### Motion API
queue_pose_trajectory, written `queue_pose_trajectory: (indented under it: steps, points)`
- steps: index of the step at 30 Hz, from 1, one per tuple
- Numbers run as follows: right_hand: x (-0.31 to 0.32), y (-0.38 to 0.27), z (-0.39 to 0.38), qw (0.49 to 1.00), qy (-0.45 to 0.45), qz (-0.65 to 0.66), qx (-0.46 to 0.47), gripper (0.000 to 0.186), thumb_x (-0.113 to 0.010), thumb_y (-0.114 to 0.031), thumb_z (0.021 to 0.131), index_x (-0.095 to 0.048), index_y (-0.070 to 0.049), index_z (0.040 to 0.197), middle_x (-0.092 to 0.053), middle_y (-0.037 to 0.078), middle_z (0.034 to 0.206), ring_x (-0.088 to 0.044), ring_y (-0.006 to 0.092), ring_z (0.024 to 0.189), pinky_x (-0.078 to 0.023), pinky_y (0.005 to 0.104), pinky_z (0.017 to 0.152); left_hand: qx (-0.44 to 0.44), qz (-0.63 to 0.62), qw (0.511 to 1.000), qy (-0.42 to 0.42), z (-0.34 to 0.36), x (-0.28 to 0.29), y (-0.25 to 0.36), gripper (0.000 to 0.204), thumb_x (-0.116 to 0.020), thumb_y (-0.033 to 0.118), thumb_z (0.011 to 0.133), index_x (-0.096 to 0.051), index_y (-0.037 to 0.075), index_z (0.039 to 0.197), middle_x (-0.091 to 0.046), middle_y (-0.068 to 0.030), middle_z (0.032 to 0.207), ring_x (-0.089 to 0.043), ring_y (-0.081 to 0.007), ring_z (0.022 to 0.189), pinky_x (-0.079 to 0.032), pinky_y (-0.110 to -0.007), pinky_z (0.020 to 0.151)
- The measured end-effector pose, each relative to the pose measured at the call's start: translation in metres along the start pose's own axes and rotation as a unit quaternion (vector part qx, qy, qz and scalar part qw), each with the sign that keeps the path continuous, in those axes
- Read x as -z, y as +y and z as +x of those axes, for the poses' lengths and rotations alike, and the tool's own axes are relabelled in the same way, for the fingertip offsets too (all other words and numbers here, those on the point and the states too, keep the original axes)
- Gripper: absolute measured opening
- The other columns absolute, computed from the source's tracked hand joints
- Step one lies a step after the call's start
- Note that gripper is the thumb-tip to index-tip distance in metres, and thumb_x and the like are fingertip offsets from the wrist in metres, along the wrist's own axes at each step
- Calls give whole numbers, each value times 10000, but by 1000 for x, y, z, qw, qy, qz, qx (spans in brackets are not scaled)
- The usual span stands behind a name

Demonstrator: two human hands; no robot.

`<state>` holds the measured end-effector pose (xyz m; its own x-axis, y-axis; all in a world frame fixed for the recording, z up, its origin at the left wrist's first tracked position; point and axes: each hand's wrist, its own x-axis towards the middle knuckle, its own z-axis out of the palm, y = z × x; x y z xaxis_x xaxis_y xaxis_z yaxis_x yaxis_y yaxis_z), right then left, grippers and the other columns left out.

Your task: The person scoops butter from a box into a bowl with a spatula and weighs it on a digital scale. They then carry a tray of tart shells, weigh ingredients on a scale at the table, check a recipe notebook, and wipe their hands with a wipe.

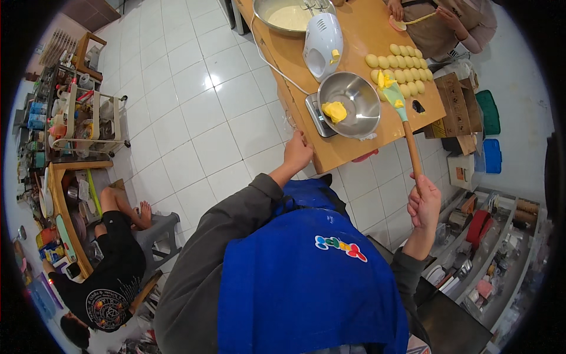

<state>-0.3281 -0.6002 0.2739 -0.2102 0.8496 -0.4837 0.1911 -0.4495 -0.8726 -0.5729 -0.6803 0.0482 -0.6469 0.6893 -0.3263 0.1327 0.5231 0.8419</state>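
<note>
My right hand point(424, 200) is closed round the wooden handle of a spatula point(411, 147). Yellow margarine-like fat clings to its pale green blade, which is up by the right side of a steel mixing bowl point(367, 115). In the bowl lies a lump of the same yellow fat point(334, 112). Under the bowl's left side is a kitchen scale point(319, 115). My left hand point(299, 152) is at the table's near left corner, fingers curled; whatever they may hold is hidden.
Several rows of pale dough balls point(407, 75) sit on the wooden table point(386, 134). Behind the bowl stands a white hand mixer point(323, 44), beside a batter bowl point(283, 15). Across the table another person's hands point(451, 19) hold a dough strip. Someone sits on a grey stool point(158, 233) at left.
</note>
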Motion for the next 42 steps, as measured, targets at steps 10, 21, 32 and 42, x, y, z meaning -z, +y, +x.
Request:
queue_pose_trajectory:
  steps: [10,21,32,42]
  points:
    - [-1,7,-4,1000,-4,4,7,276,-476,-259,909,-552,-1,972,-313,-58,478,-217,13,329,-196,167,282,-99,162,977,-94,-4,-5,-3,481,-545,160,728,-430,40,1180,-604,-179,879,-587,-352,838,-457,-442,724]
    - [-4,14,-3,1000,-3,12,5,264,-485,-244,904,-556,3,967,-320,-56,472,-222,10,326,-198,166,280,-119,291,938,-146,-11,6,6,532,-502,203,781,-360,102,1284,-615,-166,888,-597,-332,838,-394,-538,749]
    - [7,16,-8,988,-61,138,-11,277,-408,-237,934,-523,6,1001,-286,-54,475,-198,21,320,-195,175,269,-110,312,927,-179,-11,7,11,550,-490,282,812,-319,133,1312,-615,-163,930,-597,-338,854,-385,-549,777]
    - [95,23,-20,893,-142,425,40,344,-339,-296,951,-477,-8,1078,-258,-42,468,-193,41,316,-198,197,268,-127,125,983,-41,-30,10,-55,362,-618,157,739,-538,-3,1053,-608,-156,652,-603,-303,606,-471,-385,559]
